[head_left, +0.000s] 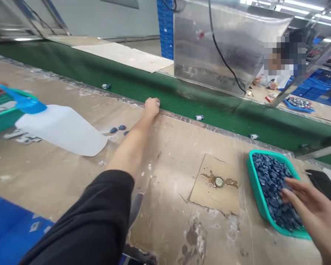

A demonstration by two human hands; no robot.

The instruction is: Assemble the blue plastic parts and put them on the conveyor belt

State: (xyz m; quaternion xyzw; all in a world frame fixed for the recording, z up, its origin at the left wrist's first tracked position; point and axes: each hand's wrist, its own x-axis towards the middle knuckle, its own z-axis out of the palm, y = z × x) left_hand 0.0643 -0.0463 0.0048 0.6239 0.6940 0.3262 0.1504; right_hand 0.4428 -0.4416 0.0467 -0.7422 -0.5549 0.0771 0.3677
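Spreading over a teal plastic basket [257, 193] of dark blue parts [270, 184]: right hand [314, 209], grip released, on the bench [160, 176] at near right. Left of it, a cardboard sheet [215, 198]. Left hand [151, 107], curled at the bench's far edge, grip unclear. Beyond, a green conveyor belt [165, 99].

Your right hand [314, 209]: fingers spread, fingertips [285, 195] on dark blue pieces [270, 184] heaped in a teal mesh basket [257, 184]. Your left hand [151, 107]: curled at the edge of the green conveyor belt [154, 88]. Between your hands, a bottle cap [219, 182] on a cardboard sheet [212, 198]. Left of your arm, a white plastic bottle [60, 129] on its side.
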